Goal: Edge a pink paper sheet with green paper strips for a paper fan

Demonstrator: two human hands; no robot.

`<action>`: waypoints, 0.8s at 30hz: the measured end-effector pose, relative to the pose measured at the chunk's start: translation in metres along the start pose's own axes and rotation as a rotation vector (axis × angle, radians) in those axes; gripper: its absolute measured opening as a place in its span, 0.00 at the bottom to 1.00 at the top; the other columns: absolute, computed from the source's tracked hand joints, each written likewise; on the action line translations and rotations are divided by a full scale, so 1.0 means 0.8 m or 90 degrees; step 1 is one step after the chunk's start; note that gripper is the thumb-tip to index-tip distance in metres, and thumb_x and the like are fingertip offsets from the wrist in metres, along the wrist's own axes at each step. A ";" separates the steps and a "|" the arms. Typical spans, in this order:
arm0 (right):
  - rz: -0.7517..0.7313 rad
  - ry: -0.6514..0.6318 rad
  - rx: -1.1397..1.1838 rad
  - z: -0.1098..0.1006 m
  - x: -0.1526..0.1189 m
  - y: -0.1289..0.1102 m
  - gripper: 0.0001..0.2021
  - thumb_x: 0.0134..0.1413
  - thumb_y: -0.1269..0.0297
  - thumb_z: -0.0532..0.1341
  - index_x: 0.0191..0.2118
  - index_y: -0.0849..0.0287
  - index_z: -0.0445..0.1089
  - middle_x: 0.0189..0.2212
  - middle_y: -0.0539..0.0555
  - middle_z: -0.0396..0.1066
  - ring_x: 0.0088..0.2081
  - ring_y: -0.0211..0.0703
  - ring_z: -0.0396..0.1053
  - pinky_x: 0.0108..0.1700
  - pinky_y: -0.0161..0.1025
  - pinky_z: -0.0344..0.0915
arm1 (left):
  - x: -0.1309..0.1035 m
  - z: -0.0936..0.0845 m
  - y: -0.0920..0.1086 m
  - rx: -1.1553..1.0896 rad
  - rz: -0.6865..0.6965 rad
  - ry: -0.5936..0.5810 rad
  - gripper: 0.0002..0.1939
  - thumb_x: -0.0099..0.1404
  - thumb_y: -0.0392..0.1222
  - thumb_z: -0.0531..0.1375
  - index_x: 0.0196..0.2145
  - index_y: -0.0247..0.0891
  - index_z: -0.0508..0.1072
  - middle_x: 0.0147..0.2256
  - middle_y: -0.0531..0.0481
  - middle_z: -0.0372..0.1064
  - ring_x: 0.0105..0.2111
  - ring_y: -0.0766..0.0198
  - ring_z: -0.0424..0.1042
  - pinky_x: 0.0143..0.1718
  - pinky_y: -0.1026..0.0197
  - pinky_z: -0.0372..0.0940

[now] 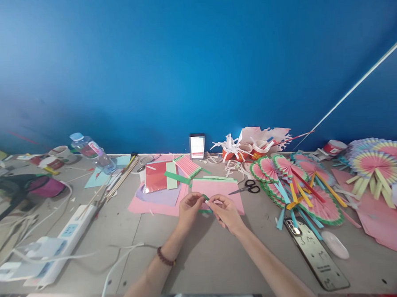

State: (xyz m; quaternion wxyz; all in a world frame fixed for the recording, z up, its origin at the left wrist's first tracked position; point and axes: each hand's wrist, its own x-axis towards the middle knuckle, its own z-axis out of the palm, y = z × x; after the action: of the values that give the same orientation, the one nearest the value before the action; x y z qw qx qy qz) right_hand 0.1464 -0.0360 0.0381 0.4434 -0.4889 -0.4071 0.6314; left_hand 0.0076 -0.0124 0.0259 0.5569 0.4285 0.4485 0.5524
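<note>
My left hand [189,207] and my right hand [227,212] meet over the front of the pink paper sheets [217,189]. Between their fingertips is a small green paper strip [205,196], pinched from both sides. A pale bit shows on the strip near my right fingers; what it is I cannot make out. Just behind the hands lies a pleated pink paper piece [188,166] with green edges. Black-handled scissors [253,186] rest to the right of my right hand, blades pointing left. A red sheet [160,177] lies to the left.
Pleated paper fans [291,170] and a phone [315,253] lie at right, beside a white mouse [335,244]. A power strip [70,235] with cables and a tilted plastic bottle [94,151] are at left. A small screen [197,146] leans against the blue wall.
</note>
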 end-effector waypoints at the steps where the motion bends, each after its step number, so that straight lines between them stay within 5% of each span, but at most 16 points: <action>1: -0.007 0.003 -0.005 0.000 -0.001 -0.001 0.18 0.42 0.49 0.66 0.32 0.58 0.65 0.09 0.38 0.54 0.08 0.26 0.44 0.08 0.25 0.42 | -0.001 0.000 -0.002 0.006 0.005 -0.005 0.13 0.47 0.46 0.68 0.27 0.35 0.73 0.26 0.50 0.71 0.26 0.65 0.69 0.29 0.63 0.65; 10: -0.056 0.084 -0.066 -0.003 0.000 0.000 0.17 0.43 0.48 0.65 0.30 0.58 0.67 0.10 0.40 0.54 0.09 0.27 0.47 0.09 0.27 0.42 | -0.003 -0.001 -0.010 0.070 0.021 -0.037 0.11 0.49 0.46 0.66 0.26 0.36 0.75 0.26 0.48 0.72 0.27 0.63 0.70 0.31 0.62 0.65; 24: -0.030 0.077 -0.018 -0.005 0.006 0.009 0.17 0.44 0.48 0.64 0.31 0.58 0.66 0.11 0.39 0.54 0.08 0.26 0.45 0.08 0.25 0.41 | -0.006 -0.001 -0.010 0.128 0.058 -0.061 0.09 0.53 0.45 0.65 0.27 0.36 0.76 0.27 0.46 0.73 0.28 0.62 0.71 0.32 0.61 0.66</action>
State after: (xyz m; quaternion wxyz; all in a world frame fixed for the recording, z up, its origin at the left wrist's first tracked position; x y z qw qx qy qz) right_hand 0.1489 -0.0330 0.0293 0.4751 -0.5228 -0.4000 0.5840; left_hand 0.0088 -0.0172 0.0177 0.5062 0.5283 0.4546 0.5079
